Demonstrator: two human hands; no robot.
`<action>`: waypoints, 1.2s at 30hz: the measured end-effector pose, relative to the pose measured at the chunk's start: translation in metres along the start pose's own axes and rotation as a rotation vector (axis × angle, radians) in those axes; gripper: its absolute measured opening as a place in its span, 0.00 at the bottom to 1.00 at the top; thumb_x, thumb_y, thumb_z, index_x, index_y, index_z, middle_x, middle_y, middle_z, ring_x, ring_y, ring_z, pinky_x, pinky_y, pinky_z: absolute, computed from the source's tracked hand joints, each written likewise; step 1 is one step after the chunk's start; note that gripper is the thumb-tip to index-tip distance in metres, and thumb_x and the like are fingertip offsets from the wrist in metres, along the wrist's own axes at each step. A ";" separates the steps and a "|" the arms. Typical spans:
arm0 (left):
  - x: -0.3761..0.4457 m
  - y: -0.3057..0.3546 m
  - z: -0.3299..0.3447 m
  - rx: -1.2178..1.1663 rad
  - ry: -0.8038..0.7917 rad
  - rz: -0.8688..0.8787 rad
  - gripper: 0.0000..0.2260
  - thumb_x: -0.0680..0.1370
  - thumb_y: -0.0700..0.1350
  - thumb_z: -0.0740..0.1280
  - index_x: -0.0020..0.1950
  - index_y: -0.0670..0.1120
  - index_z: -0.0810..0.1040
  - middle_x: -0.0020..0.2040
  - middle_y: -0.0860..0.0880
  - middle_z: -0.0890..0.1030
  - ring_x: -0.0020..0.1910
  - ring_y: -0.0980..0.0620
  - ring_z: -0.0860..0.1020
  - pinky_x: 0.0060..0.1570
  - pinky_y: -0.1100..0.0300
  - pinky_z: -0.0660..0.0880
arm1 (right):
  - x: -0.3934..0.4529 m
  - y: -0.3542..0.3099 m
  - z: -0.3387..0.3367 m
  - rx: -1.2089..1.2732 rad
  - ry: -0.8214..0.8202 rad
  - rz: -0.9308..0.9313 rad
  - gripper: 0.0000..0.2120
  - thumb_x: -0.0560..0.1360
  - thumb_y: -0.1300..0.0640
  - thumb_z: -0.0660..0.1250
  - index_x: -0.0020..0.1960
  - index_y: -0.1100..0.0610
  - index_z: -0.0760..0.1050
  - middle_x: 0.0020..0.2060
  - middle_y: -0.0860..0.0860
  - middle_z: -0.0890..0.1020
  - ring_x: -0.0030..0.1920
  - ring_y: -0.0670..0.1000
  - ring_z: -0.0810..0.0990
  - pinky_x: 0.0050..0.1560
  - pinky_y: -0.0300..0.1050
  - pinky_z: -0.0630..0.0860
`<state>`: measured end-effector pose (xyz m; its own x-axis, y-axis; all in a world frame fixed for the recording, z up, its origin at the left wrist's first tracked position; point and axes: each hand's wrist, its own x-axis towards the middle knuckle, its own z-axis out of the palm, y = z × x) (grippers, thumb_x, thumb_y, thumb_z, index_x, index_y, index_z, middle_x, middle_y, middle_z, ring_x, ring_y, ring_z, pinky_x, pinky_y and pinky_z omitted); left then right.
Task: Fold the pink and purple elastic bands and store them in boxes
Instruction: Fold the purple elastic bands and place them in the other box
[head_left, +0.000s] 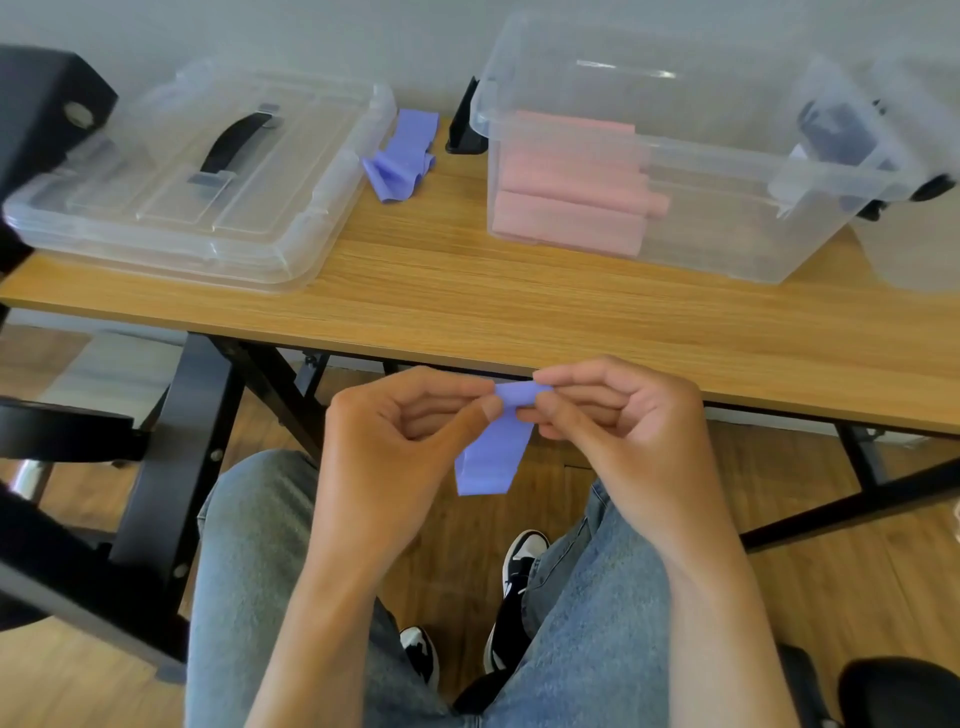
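While both hands, left hand (400, 415) and right hand (613, 410), pinch the purple band (498, 441) at centre frame, edges should align before creasing.

Left hand (400, 441) and right hand (618, 431) pinch purple band (496, 449), apparently folded.

The purple band (496, 447) being folded is a flat strip of stretchy stuff, top end rolled over and pinched between the left hand (400, 436) and right hand (618, 431), the rest hanging down loose below the front edge of the table (467, 291); more purple bands (402, 158) sit crumpled in a little heap at the back of the table, between the two boxes. The clear box (675, 171) on the right of the table is open and already has pink bands (571, 187) stacked inside, folded flat or rolled; left of the table's middle lies a clear lid (197, 176) with a black handle, flat.
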<state>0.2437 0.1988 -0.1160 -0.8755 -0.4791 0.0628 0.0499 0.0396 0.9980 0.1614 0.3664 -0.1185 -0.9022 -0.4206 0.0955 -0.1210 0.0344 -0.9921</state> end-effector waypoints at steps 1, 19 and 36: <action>0.000 -0.001 -0.001 0.011 -0.006 -0.003 0.09 0.73 0.37 0.77 0.51 0.46 0.86 0.43 0.51 0.88 0.44 0.53 0.87 0.46 0.65 0.82 | 0.000 0.001 0.000 -0.032 -0.002 0.005 0.11 0.77 0.65 0.74 0.57 0.55 0.84 0.45 0.49 0.89 0.47 0.50 0.89 0.50 0.45 0.85; -0.001 -0.002 0.003 0.068 0.026 0.016 0.10 0.74 0.39 0.77 0.54 0.47 0.87 0.46 0.54 0.88 0.46 0.55 0.87 0.47 0.65 0.81 | -0.001 0.005 0.001 -0.031 0.051 -0.020 0.09 0.78 0.64 0.74 0.57 0.58 0.85 0.44 0.50 0.89 0.47 0.50 0.89 0.50 0.47 0.85; -0.001 -0.007 0.000 0.279 -0.031 0.048 0.08 0.75 0.38 0.77 0.50 0.51 0.88 0.39 0.56 0.87 0.40 0.58 0.86 0.42 0.68 0.80 | -0.002 0.006 -0.006 -0.280 0.030 -0.040 0.10 0.78 0.66 0.73 0.51 0.52 0.86 0.39 0.46 0.88 0.40 0.45 0.87 0.44 0.43 0.84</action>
<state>0.2444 0.1987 -0.1228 -0.8898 -0.4442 0.1050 -0.0391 0.3034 0.9521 0.1598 0.3725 -0.1238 -0.9056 -0.4001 0.1407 -0.2628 0.2691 -0.9266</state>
